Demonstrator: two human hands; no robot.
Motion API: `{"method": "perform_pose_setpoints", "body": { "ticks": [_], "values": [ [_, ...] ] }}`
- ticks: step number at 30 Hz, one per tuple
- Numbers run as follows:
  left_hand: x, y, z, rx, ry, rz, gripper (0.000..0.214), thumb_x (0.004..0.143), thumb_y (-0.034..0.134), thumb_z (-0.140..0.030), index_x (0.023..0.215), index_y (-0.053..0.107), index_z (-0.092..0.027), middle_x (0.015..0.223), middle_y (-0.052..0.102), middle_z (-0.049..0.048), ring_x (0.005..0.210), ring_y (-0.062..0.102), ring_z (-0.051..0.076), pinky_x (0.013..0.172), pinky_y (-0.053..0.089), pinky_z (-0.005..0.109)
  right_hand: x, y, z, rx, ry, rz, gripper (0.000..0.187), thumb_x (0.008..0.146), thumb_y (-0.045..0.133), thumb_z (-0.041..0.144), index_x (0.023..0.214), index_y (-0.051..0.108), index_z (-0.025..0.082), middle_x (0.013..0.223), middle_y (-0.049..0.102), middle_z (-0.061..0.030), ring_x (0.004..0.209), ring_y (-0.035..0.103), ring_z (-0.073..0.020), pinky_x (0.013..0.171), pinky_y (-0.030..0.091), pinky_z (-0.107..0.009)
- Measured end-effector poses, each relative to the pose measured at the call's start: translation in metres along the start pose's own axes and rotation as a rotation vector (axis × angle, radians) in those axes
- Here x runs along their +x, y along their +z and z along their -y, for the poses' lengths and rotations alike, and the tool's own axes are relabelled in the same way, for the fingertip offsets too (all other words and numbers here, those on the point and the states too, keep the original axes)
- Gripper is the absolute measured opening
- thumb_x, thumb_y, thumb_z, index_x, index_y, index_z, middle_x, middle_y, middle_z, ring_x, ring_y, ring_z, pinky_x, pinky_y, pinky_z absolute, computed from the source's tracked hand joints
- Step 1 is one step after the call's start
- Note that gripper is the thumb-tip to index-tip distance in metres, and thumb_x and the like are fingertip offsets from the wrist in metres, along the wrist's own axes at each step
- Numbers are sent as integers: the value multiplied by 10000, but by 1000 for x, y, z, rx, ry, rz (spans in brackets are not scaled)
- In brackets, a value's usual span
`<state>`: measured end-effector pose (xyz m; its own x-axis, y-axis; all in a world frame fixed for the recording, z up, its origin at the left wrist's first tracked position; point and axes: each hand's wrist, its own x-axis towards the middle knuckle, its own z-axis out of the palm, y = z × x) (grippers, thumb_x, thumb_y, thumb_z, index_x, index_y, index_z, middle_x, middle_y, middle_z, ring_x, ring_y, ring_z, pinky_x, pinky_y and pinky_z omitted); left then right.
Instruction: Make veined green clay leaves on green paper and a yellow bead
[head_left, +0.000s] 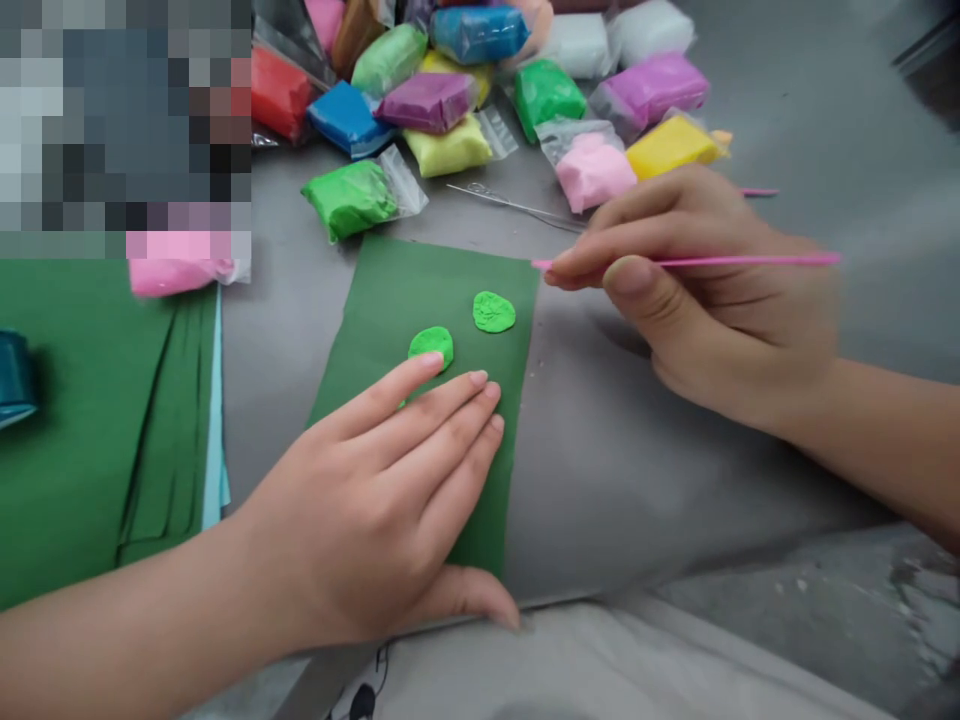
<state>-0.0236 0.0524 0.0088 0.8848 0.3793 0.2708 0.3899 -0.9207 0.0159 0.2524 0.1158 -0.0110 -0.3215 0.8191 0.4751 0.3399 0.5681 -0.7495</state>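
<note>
My left hand (390,490) lies flat and open on a dark green felt sheet (390,290), its fingers stretched out. The index fingertip touches a flattened bright green clay piece (433,343). A second flattened green clay piece (493,311) lies just beyond it on the felt. My right hand (705,290) hovers over the felt's right edge, pinching a thin pink modelling stick (750,261) held level, with its tip pointing left above the sheet.
Several bagged clay blocks in many colours are heaped at the back, among them a green bag (352,197), a pink one (592,170) and a yellow one (671,145). More green felt (82,440) lies at the left. The grey table's front edge (600,600) runs below my hands.
</note>
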Motion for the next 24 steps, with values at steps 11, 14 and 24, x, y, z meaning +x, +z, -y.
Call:
{"method": "perform_pose_setpoints", "body": {
  "ticks": [11, 14, 24],
  "values": [
    [-1, 10, -16, -43, -89, -26, 505, 1117, 505, -372, 1364, 724, 11, 1459, 736, 236, 1370, 716, 357, 1288, 502, 531, -4, 1, -1, 92, -56, 133, 271, 1075, 641, 228, 1239, 822, 347, 1170, 724, -53, 1082, 748, -192, 985, 694, -379],
    [3, 14, -26, -89, -185, -48, 462, 1107, 481, -304, 1355, 737, -10, 1469, 735, 217, 1374, 714, 368, 1276, 506, 581, -2, 2, 1, -78, -107, 168, 258, 1031, 692, 234, 1149, 827, 420, 1091, 787, -6, 975, 766, -199, 904, 671, -373],
    [11, 20, -37, -147, -314, -82, 411, 1092, 487, -237, 1342, 753, -48, 1492, 729, 177, 1381, 702, 350, 1273, 502, 601, -6, 13, 1, -173, 72, -68, 238, 882, 886, 379, 779, 682, 312, 758, 755, 43, 646, 687, -210, 594, 488, -398]
  ]
}}
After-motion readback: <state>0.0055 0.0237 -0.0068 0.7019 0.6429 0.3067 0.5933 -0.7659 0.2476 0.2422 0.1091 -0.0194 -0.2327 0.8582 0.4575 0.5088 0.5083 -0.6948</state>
